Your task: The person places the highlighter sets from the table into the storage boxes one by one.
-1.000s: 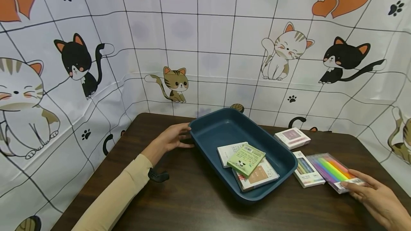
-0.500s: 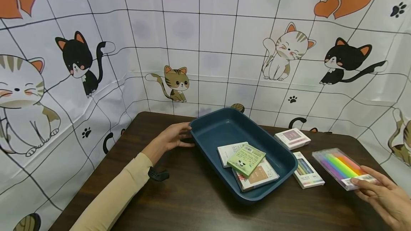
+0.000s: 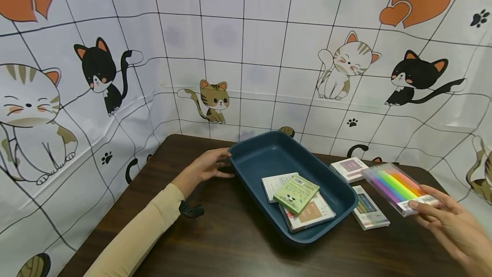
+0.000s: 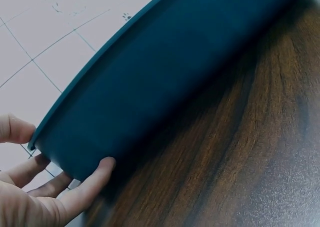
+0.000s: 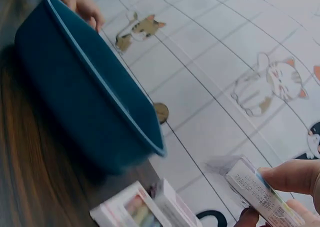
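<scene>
My left hand (image 3: 210, 165) grips the far-left corner of a dark blue tub (image 3: 246, 191), thumb at the rim (image 4: 75, 82) and fingers against the outer wall. Inside the tub lie a green box (image 3: 296, 193) with a small panda picture, a white box (image 3: 270, 186) and a white-and-tan box (image 3: 313, 213). With thumb and fingers, my right hand (image 3: 449, 221) pinches the near end of a flat clear pack of rainbow-coloured strips (image 3: 399, 185). The pack is raised off the table, right of the tub; its printed edge (image 5: 260, 197) shows in the right wrist view.
Right of the tub, on the dark wooden table (image 3: 223, 243), lie a white box with a coloured window (image 3: 370, 208) and a white-and-mauve box (image 3: 347, 169). A cat-patterned sheet (image 3: 261, 84) hangs behind and left of the table.
My right hand has lifted the rainbow pack off the table beside the windowed box, then carried it up and slightly left. My left hand stays at the tub's corner.
</scene>
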`<control>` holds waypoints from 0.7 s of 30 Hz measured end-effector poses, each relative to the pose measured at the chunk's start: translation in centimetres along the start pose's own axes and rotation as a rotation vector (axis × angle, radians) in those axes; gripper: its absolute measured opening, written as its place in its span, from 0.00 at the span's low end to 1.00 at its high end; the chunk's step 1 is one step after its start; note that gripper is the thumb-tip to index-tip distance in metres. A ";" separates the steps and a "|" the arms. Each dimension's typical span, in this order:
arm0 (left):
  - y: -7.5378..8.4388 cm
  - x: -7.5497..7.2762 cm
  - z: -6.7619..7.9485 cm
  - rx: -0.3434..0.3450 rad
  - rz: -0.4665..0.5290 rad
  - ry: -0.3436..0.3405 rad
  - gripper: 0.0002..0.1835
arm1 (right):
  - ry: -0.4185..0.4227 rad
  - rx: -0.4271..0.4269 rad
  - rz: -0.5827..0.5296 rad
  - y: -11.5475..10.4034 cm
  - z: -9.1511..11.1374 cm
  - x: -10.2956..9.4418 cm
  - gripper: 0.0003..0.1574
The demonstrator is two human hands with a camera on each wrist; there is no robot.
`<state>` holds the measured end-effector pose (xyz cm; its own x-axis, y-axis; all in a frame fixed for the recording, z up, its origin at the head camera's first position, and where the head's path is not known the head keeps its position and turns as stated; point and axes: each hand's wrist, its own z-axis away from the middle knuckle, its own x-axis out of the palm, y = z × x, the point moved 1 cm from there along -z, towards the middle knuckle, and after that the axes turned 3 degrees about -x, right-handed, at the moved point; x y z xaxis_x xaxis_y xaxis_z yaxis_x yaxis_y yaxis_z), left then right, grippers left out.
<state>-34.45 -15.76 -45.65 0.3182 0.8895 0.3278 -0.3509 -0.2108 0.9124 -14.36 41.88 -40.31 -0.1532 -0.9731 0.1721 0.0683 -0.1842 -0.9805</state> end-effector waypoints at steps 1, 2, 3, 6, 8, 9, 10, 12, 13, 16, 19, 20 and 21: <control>0.0 0.0 0.0 0.001 0.001 -0.002 0.16 | -0.013 -0.010 -0.009 0.1 0.0 0.4 0.32; -0.1 0.1 0.0 0.002 0.003 -0.004 0.15 | -0.029 -0.025 -0.010 0.1 -0.1 0.8 0.33; -0.2 0.1 0.0 0.002 0.005 -0.008 0.15 | -0.035 -0.029 0.000 0.1 -0.2 1.2 0.33; -0.4 0.3 0.0 0.001 0.008 -0.013 0.16 | -0.035 -0.045 0.015 0.2 -0.6 2.3 0.33; -0.5 0.3 0.0 0.001 0.006 -0.012 0.16 | -0.043 -0.053 0.040 0.1 -0.9 3.2 0.34; -0.5 0.2 0.0 0.001 0.006 -0.011 0.16 | -0.045 -0.054 0.044 0.0 -1.1 3.7 0.34; -0.5 0.2 0.0 0.001 0.010 -0.006 0.15 | -0.055 -0.063 0.042 0.0 -1.2 4.3 0.33; -0.5 0.1 0.0 -0.002 0.023 0.004 0.15 | -0.094 -0.071 0.030 0.0 -1.4 5.5 0.33; -0.5 0.1 0.0 -0.006 0.032 0.011 0.14 | -0.113 -0.075 0.020 -0.1 -1.5 6.0 0.33; -0.6 0.0 0.0 -0.009 0.056 0.023 0.12 | -0.164 -0.085 0.001 -0.1 -1.5 7.7 0.33; -0.6 0.1 0.0 -0.007 0.073 0.037 0.10 | -0.198 -0.090 0.035 -0.1 -1.5 9.4 0.33; -0.6 0.1 0.0 -0.007 0.078 0.043 0.10 | -0.209 -0.089 0.057 0.0 -1.5 9.9 0.33; -0.7 0.1 0.1 -0.009 0.083 0.051 0.10 | -0.214 -0.086 0.080 0.1 -1.6 10.4 0.34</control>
<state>-34.12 -15.53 -46.19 0.2422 0.8887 0.3893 -0.3822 -0.2814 0.8802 -17.48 31.99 -38.76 0.0627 -0.9930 0.1006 -0.0139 -0.1016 -0.9947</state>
